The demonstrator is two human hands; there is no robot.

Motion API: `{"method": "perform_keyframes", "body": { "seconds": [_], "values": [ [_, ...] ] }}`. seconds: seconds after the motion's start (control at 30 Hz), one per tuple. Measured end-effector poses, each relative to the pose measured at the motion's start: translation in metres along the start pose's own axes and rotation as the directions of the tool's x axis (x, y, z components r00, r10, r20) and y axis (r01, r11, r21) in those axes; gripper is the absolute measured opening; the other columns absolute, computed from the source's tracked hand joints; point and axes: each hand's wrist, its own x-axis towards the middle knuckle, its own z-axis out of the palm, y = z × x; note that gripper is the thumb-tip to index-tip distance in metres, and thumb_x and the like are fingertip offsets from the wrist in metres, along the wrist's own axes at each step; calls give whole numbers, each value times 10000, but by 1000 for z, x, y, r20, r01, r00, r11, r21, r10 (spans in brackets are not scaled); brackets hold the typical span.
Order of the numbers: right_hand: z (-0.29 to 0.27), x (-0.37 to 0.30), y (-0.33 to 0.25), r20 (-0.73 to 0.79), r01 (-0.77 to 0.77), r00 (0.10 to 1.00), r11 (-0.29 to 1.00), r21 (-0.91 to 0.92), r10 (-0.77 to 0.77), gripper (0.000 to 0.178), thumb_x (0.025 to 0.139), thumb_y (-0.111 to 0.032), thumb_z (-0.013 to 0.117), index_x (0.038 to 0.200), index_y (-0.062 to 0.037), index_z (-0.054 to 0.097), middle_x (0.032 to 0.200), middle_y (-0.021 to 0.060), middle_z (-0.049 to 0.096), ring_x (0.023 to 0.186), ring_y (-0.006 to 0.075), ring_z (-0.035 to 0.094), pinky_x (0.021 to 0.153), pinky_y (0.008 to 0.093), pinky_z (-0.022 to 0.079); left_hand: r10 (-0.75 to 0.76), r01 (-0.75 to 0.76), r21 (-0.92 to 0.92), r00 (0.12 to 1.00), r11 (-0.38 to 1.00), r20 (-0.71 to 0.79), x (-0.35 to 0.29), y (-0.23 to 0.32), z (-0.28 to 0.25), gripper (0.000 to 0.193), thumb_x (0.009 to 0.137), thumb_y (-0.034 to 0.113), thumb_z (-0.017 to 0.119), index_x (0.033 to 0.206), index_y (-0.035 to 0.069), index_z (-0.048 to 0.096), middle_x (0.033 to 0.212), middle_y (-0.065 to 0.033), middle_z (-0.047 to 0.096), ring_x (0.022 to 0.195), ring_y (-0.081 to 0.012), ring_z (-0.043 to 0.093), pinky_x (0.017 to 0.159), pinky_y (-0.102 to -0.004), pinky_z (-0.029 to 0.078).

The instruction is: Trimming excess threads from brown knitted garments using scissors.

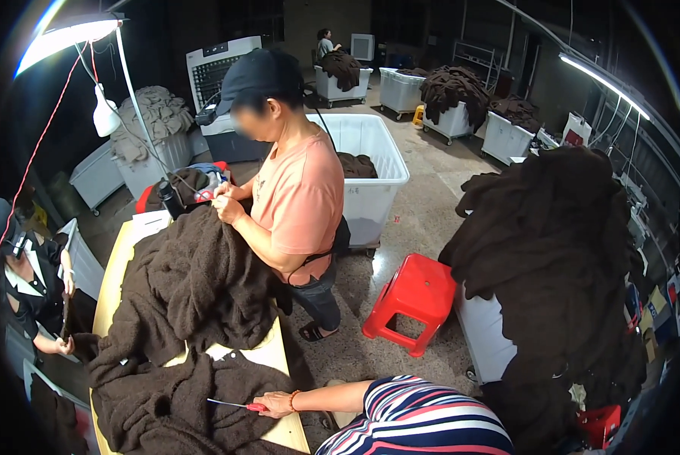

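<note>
Bottom centre: the right hand (pixel 277 404) gripped a red-handled tool (pixel 256 407), its thin shaft over dark brown fabric (pixel 158 413) on the yellow counter (pixel 274 350), lower left. Left hand was out of frame; state could not be told. Beyond, near centre, a co-worker (pixel 306 201) stood by a brown heap (pixel 192 280). Red stool (pixel 425 284) stood right of centre; white carts (pixel 450 123) held fabric, upper right.

At the near edge, a short sleeve (pixel 423 413) striped navy, white and pinkish red (the stripes vary in width); a reddish-orange bracelet (pixel 293 401) rings the right wrist (pixel 298 402).
</note>
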Motion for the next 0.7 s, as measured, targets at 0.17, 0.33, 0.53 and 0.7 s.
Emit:
{"method": "perform_keyframes", "body": {
  "seconds": [0.17,0.33,0.53,0.7],
  "values": [
    [12,-3,21,-20,75,997,996,56,-74,217,870,-243,610,947,-72,501,856,148,598,909,358,580,815,461,447,-28,26,-26,997,999,-66,0,2,15,453,860,304,565,1221,31,584,1244,-190,582,1287,-371,438,1076,-638,220],
    [24,4,37,19,129,991,991,18,-130,186,872,-225,595,961,-83,514,866,121,570,946,336,537,846,448,427,-45,39,-73,995,997,-84,-1,-3,12,430,852,288,574,1199,34,592,1230,-183,589,1253,-349,475,1070,-628,244],
    [15,4,40,10,83,996,975,207,-87,225,887,-227,583,1062,-86,584,852,112,614,893,298,567,814,429,447,-14,10,-26,991,1000,-133,4,4,18,432,846,288,579,1194,32,593,1227,-183,590,1237,-348,488,1064,-627,256],
    [14,2,36,-1,50,999,944,325,-53,189,865,-147,579,1034,-64,597,865,68,675,857,242,620,801,379,474,-37,32,-58,995,998,-94,5,3,9,431,848,283,578,1194,26,592,1233,-181,589,1237,-348,487,1069,-638,238]
  ]
}}
